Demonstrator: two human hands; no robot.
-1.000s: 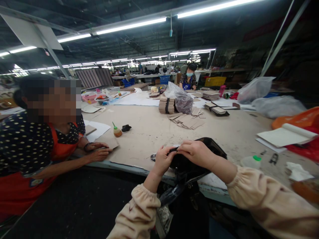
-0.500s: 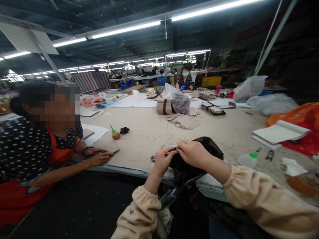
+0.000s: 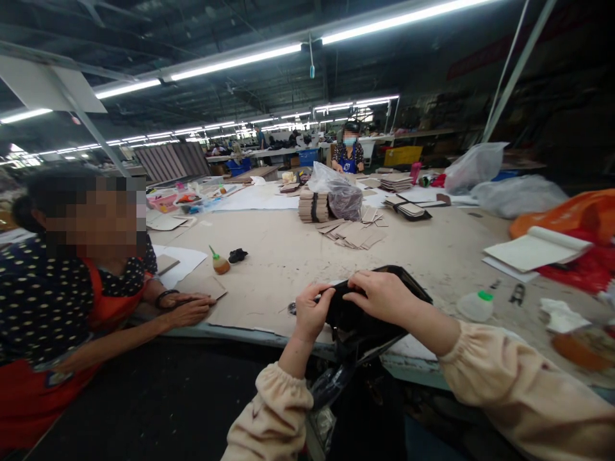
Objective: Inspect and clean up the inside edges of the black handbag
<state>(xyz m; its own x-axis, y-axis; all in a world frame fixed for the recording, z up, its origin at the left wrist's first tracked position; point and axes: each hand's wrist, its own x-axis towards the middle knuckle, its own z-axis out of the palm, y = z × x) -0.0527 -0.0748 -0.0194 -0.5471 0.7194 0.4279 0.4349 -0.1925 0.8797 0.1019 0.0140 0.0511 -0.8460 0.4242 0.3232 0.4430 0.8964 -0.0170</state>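
A black bag [image 3: 358, 323] is located at the near edge of the table [image 3: 273, 288], partly over that edge, tilted, with its mouth turned upward; its near rim is pinched between the thumb and fingers of the left hand [image 3: 310, 312]; the right hand [image 3: 384, 296] is laid over the rim just beside it, with fingers bent and thumb set apart from them; whether the rim is pinched there cannot be told. A dark strap [image 3: 331, 387] is seen hanging below the bag, near the left forearm.

To the right of the bag, a pale bottle [image 3: 475, 307] with a green cap is noted on the table; beyond it are found a black clip [image 3: 517, 294], a crumpled tissue [image 3: 562, 315] and a notepad [image 3: 535, 248], the last lying near a red bag [image 3: 586, 269] and an orange bag [image 3: 571, 211].

Ahead of the bag, loose boards [image 3: 360, 235] are spread before a bound stack [image 3: 311, 208]; a clear bag [image 3: 339, 190] is set against the stack. To the left, a glue bottle [image 3: 220, 264] is stood beside a black lump [image 3: 237, 255]; a board [image 3: 214, 288] is held at the table edge by a co-worker [image 3: 43, 288] in a dotted top and red apron; a second worker [image 3: 349, 157], masked, is seen across the table.
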